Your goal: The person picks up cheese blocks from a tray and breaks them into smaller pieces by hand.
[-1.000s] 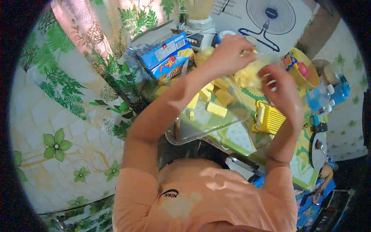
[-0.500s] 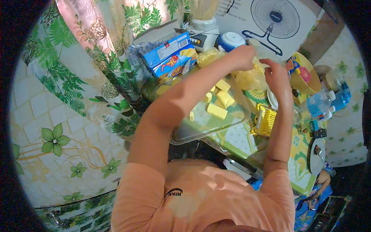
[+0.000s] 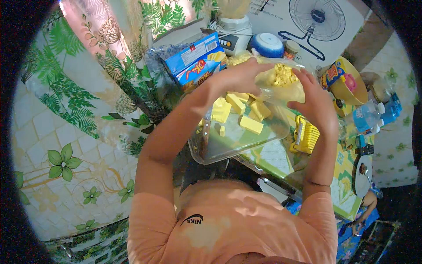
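Note:
Between my two hands lies a clear plastic bag [image 3: 292, 93], its mouth spread, with small yellow chunks [image 3: 285, 75] inside. My left hand [image 3: 247, 75] is at the bag's left side, fingers and thumb apart. On the right side, my right hand [image 3: 313, 94] has its fingers stretched along the plastic and its thumb apart. Both hands are against or very near the bag; exact contact is hard to make out. Just below, a clear plastic tray [image 3: 220, 155] contains several yellow blocks [image 3: 251, 125], some partly behind my left forearm.
A blue box [image 3: 200, 61], a blender [image 3: 234, 33] and a blue-and-white bowl [image 3: 267, 45] stand at the back. To the right are a yellow bowl [image 3: 358, 90], a plastic bottle [image 3: 367, 118], a yellow basket [image 3: 306, 137] and a plate [image 3: 361, 178]. Another person's leg shows lower right.
My fingers were closed at the top of the bag; now they are spread and my hands are farther apart. The left hand has moved left, and the yellow chunks show in the widened bag.

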Tool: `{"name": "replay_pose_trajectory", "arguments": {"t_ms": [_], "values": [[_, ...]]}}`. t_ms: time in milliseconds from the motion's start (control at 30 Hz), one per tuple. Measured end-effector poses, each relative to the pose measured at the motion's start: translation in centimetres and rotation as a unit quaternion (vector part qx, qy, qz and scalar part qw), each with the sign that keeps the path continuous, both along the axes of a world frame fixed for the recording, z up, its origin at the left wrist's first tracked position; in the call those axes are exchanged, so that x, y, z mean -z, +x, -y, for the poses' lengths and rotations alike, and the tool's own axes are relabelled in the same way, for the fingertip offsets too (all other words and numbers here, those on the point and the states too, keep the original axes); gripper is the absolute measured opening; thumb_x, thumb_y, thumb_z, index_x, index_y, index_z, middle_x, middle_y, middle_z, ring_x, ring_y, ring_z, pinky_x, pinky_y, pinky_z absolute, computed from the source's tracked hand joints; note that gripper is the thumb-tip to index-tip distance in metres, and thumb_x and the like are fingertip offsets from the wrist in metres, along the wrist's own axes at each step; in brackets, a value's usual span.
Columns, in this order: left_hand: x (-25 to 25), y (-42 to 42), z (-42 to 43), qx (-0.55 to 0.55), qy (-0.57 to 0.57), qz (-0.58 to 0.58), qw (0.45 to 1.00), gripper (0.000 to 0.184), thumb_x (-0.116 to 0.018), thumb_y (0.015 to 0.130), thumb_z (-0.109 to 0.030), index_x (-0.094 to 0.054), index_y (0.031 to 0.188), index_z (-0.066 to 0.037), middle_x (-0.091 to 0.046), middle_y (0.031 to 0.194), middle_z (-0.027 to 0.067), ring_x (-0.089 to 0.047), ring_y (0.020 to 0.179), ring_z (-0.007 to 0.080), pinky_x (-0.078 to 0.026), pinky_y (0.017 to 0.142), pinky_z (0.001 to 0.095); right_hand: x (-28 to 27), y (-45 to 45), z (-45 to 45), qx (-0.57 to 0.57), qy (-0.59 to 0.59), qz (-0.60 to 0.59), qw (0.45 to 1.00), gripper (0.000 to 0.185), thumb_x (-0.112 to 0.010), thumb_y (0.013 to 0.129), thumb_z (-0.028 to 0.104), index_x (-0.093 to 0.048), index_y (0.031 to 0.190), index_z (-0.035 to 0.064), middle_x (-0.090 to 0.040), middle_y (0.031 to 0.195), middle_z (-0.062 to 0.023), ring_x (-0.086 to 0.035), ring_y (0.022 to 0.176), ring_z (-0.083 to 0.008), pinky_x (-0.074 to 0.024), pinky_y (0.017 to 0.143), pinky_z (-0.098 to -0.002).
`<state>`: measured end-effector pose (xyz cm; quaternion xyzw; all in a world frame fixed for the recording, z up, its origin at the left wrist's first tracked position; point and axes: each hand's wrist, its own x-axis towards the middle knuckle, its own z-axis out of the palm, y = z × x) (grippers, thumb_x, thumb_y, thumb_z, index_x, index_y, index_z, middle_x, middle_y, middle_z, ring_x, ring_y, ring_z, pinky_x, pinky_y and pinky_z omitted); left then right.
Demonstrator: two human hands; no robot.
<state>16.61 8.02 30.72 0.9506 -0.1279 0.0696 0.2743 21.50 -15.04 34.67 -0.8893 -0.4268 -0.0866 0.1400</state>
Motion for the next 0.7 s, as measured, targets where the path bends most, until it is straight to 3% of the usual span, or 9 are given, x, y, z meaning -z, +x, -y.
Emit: {"name": "replay_pose_trajectory", "arguments": {"t_ms": [133,233,300,367,433,533,700], "values": [[-0.6,-2.4,-0.3,0.013,-0.013,0.018,1.0,0.066,-0.071,0.071,-0.022,-0.046,0.132,-0.015,-0.05,0.115,0.0176,-0.05,0.105,0.0316,-0.044,0.086,0.0358,-1.1,-2.8,-0.4,-0.053,0.055,-0.005,0.997,0.054,-0.068,0.072,0.012,-0.048,0.122,0.01,-0.05,0.124,-0.0124,-0.052,0.109,-0.0344,-0.0442,0.089,-0.0397],[-0.8,-4.7,-1.6,0.023,-0.044,0.117,0.992,0.058,-0.07,0.072,-0.024,-0.052,0.126,-0.011,-0.052,0.113,0.0199,-0.05,0.108,0.0343,-0.04,0.093,0.0376,-1.2,-5.3,-1.9,-0.143,0.11,-0.018,0.983,0.04,-0.065,0.075,0.01,-0.055,0.114,0.0076,-0.057,0.112,-0.0129,-0.053,0.106,-0.0322,-0.0443,0.088,-0.037],[-1.9,-7.4,-1.6,-0.024,-0.076,0.139,0.987,0.053,-0.069,0.074,-0.023,-0.053,0.123,-0.009,-0.054,0.11,0.0185,-0.05,0.107,0.0336,-0.04,0.092,0.0375,0.2,-6.4,-2.9,-0.202,0.058,-0.111,0.971,0.037,-0.063,0.077,0.012,-0.055,0.113,0.0076,-0.058,0.108,-0.0126,-0.054,0.102,-0.0323,-0.0448,0.087,-0.0382],[-1.6,-9.7,-1.5,-0.063,-0.105,0.155,0.98,0.048,-0.068,0.075,-0.022,-0.056,0.119,-0.007,-0.055,0.107,0.0171,-0.051,0.104,0.0323,-0.041,0.091,0.0371,3.0,-6.5,-4.2,-0.259,-0.037,-0.149,0.954,0.035,-0.063,0.078,0.015,-0.055,0.112,0.0076,-0.058,0.105,-0.0134,-0.055,0.098,-0.0325,-0.0458,0.085,-0.0397],[-0.7,-11.4,-1.7,-0.094,-0.131,0.171,0.972,0.042,-0.067,0.076,-0.021,-0.058,0.115,-0.006,-0.056,0.103,0.0159,-0.053,0.1,0.0303,-0.041,0.088,0.0364,5.4,-7.2,-5.8,-0.29,-0.043,-0.152,0.944,0.035,-0.062,0.077,0.015,-0.054,0.11,0.006,-0.057,0.101,-0.0143,-0.057,0.094,-0.0334,-0.0478,0.079,-0.0413],[0.0,-14.3,-1.4,-0.164,-0.206,0.075,0.962,0.037,-0.068,0.076,-0.014,-0.06,0.112,-0.008,-0.059,0.109,0.0053,-0.054,0.097,0.0149,-0.044,0.076,0.0299,8.5,-7.8,-7.7,-0.3,-0.018,-0.171,0.938,0.034,-0.063,0.076,0.014,-0.054,0.107,0.0047,-0.058,0.099,-0.015,-0.057,0.093,-0.0337,-0.0491,0.076,-0.0418],[3.0,-16.6,-1.3,-0.216,-0.366,0.058,0.903,0.028,-0.065,0.081,-0.012,-0.061,0.108,-0.004,-0.062,0.095,0.0018,-0.055,0.084,0.0088,-0.044,0.071,0.0236,10.2,-6.4,-8.7,-0.304,0.043,-0.284,0.908,0.03,-0.064,0.075,0.009,-0.056,0.103,0.0038,-0.06,0.092,-0.0131,-0.06,0.084,-0.028,-0.0499,0.071,-0.0363]]}}
